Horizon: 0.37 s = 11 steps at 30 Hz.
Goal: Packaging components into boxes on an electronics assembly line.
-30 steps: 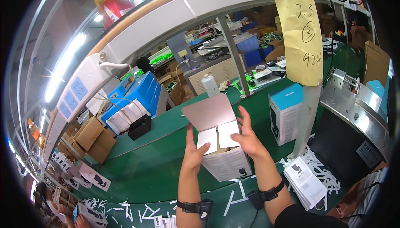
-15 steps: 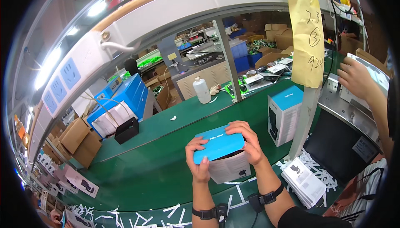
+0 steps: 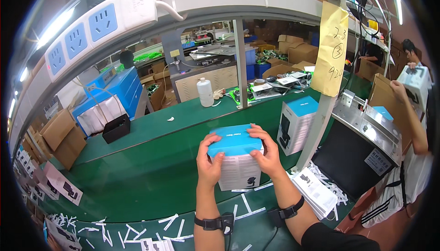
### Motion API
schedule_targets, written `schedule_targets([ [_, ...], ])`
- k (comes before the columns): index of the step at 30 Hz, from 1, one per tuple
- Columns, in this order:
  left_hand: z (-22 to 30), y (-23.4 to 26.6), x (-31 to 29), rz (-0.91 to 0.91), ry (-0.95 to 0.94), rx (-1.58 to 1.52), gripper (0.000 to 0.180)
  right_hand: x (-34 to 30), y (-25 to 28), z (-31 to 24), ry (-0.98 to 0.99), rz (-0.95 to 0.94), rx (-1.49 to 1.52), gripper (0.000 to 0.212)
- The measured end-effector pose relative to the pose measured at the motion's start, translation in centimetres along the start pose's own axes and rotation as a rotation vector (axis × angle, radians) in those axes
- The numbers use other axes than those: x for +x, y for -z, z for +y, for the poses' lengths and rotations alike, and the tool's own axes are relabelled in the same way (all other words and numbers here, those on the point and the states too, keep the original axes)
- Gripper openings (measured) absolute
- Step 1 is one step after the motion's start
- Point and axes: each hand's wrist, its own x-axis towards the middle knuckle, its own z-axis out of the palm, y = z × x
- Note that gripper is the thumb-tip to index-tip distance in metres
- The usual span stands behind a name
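A white printed carton (image 3: 240, 175) with a blue top stands upright in front of me, its lid lying flat. My left hand (image 3: 209, 161) grips its left side, fingers bent over the lid and thumb at the front edge. Opposite it, my right hand (image 3: 268, 152) clasps the right side, thumb also against the front edge. The undersides of the fingers are hidden. A similar blue-topped carton (image 3: 297, 125) stands to the right, apart from my hands.
Paper strips (image 3: 174, 223) litter the near edge. A stack of printed leaflets (image 3: 314, 193) lies right, by a metal machine (image 3: 366, 125). A metal post (image 3: 314, 134) rises there. A white bottle (image 3: 205, 92) and black tray (image 3: 116, 128) stand farther back. A co-worker (image 3: 415, 132) holds another carton at far right.
The lid, earlier tilted with a dark gap beneath its front edge, now lies down on the carton. Both thumbs have shifted to the front edge. The co-worker at right has lifted a carton.
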Motion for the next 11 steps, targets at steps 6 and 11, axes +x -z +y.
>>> schedule_targets([
  [6, -0.1, -0.7, -0.6, 0.087, 0.048, 0.022, 0.036, 0.4, -0.4, -1.2, -0.043, 0.149, -0.005, 0.028],
  [11, -0.9, -0.1, -0.2, -0.086, -0.164, 0.237, 0.036, -0.3, 0.8, -0.8, 0.009, 0.144, 0.075, 0.029],
])
